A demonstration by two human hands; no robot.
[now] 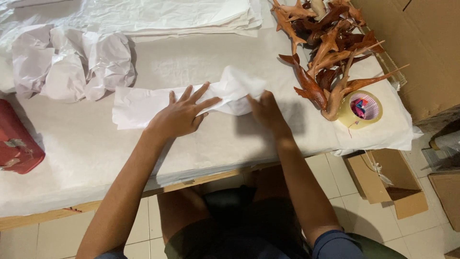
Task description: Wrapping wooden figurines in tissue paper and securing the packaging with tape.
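Note:
My left hand (pixel 184 115) lies flat, fingers spread, on a long sheet of white wrapping paper (pixel 139 103) on the paper-covered table (pixel 96 153). My right hand (pixel 266 110) grips the bunched right end of that paper (pixel 237 86), which looks wrapped around something hidden inside. A pile of carved reddish-brown wooden figures (pixel 330 48) with long pointed fins lies to the right of my right hand.
A roll of clear tape (pixel 362 109) sits beside the carvings. Crumpled white paper bundles (pixel 72 64) lie at the back left, flat paper stacks (pixel 182 17) behind. A red box (pixel 17 144) is at left. Cardboard boxes (pixel 388 180) stand on the tiled floor at right.

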